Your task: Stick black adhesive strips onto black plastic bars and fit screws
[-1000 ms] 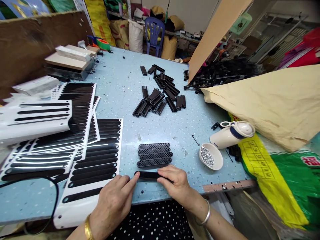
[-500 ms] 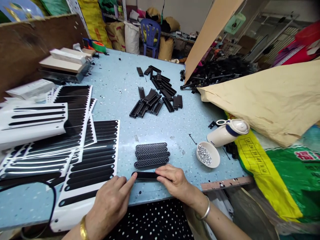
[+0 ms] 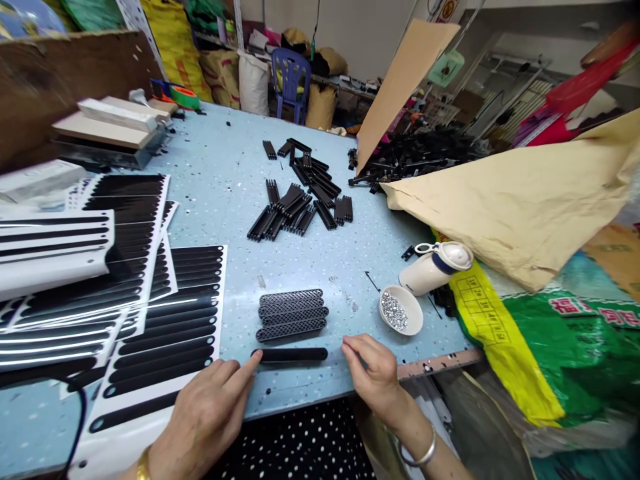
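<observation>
A slim black strip with rounded ends (image 3: 295, 355) lies flat on the blue speckled table. My left hand (image 3: 207, 400) presses its left end with a stretched index finger, the other fingers partly curled. Off the strip's right end, my right hand (image 3: 373, 370) is in a pinch, thumb and fingertips together; whether anything small is between them cannot be made out. Just behind the strip sits a row of black patterned strips (image 3: 293, 313) packed side by side. Left of my left hand are white sheets bearing long black adhesive-looking strips (image 3: 165, 333).
A white bowl of small silvery pieces (image 3: 413, 313) stands at right, beside a white lidded cup (image 3: 430, 270) lying tilted. Bundled black parts (image 3: 295, 207) are scattered farther back. Brown paper (image 3: 500, 200) and a green-yellow sack (image 3: 525, 347) border the right side.
My right hand has come off the strip's right end and moved to the right, uncovering it. My left index finger stays on the left end. The whole view has shifted slightly.
</observation>
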A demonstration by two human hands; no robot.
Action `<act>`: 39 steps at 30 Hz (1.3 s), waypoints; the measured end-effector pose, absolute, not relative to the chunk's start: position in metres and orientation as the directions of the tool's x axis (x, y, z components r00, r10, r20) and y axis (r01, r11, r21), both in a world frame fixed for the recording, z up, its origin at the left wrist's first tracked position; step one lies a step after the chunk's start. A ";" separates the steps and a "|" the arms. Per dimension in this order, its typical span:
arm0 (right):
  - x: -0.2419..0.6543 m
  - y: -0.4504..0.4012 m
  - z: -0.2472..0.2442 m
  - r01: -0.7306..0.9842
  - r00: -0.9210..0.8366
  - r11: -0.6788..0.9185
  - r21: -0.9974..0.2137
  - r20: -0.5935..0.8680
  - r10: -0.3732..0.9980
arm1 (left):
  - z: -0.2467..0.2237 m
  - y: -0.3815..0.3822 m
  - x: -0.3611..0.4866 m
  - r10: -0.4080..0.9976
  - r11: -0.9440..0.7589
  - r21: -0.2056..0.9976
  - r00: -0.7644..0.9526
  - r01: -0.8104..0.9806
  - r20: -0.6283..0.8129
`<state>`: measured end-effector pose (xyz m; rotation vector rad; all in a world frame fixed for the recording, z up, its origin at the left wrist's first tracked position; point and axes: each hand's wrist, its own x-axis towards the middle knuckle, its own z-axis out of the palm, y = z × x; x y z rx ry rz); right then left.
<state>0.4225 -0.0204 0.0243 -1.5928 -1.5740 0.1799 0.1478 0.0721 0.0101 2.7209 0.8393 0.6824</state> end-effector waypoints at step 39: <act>0.407 0.022 0.009 -0.023 0.140 -0.337 -0.941 -0.337 0.931 | -0.004 0.034 0.209 0.478 -0.826 0.473 0.825 0.306 0.301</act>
